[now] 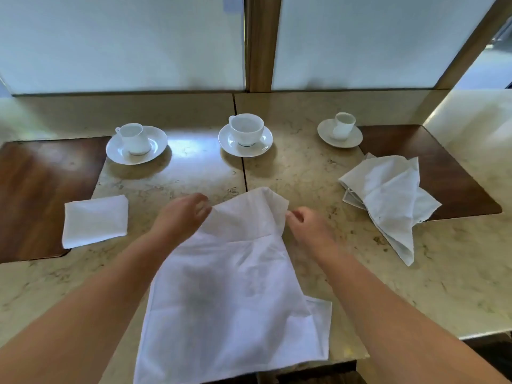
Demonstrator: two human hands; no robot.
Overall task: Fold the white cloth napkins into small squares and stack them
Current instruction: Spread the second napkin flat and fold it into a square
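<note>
From the head camera we see a large white napkin (235,295) spread in front of us on the marble table (304,173), its near edge hanging over the table's front edge. Our left hand (180,214) pinches the far left part of the napkin's upper edge with curled fingers, and our right hand (307,225) pinches the far right part. Between the two hands the far edge is lifted and bunched, folding back toward us.

To the left lies a folded napkin square (95,220), partly on a dark wooden placemat (36,189). To the right a loose pile of unfolded napkins (388,198) lies rumpled, overlapping a second wooden placemat (443,173).

Along the far side stand three white cups on saucers: a left cup (133,138), a middle cup (246,128) and a right cup (343,126).
</note>
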